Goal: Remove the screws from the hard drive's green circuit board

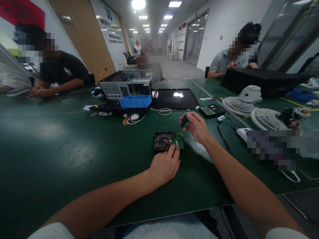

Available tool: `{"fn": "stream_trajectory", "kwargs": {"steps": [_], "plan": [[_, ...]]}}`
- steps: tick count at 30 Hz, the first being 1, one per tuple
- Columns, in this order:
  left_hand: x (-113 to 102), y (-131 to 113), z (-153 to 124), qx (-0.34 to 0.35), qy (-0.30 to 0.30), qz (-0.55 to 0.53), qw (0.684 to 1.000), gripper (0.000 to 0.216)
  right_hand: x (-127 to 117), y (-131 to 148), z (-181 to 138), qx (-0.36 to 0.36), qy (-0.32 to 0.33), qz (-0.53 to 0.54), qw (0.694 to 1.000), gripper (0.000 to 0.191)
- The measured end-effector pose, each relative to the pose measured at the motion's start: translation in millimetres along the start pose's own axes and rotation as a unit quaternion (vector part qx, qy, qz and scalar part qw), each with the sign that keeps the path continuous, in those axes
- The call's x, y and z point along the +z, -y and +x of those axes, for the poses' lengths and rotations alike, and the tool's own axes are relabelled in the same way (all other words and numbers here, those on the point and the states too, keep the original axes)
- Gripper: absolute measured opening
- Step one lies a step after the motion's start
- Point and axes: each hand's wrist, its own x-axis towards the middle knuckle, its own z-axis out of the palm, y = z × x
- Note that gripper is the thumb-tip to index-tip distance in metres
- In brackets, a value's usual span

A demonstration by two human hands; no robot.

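A hard drive lies on the green table in front of me, its underside with a green circuit board facing up. My left hand grips its near edge, with the fingertips on the board's near side. In my right hand is a screwdriver with a dark green handle, fingers closed round it. Its thin shaft points down to the far right corner of the board; whether the tip sits in a screw is too small to tell. A few tiny bits, perhaps screws, lie just beyond the drive.
Farther back stand an opened computer case, a blue tray and a black panel. Another hard drive, white fan parts and a power strip with cables lie to the right. Two people sit across the table.
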Motion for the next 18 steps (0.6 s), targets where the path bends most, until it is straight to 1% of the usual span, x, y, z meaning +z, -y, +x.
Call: {"fn": "stream_trajectory", "kwargs": {"steps": [8, 14, 18], "plan": [[-2.5, -4.7, -5.5, 0.048, -0.005, 0.003, 0.999, 0.053, -3.7, -2.8, 1.6, 0.006, 0.008, -0.005, 1.0, 0.027], [2.2, -6.7, -7.2, 0.043, 0.002, 0.011, 0.999, 0.052, -3.7, -2.7, 2.2, 0.008, 0.007, 0.019, 1.0, 0.033], [2.3, -8.2, -7.2, 0.044, 0.003, 0.027, 0.999, 0.05, -5.1, -2.8, 2.9, 0.012, 0.008, 0.004, 1.0, 0.03]]}}
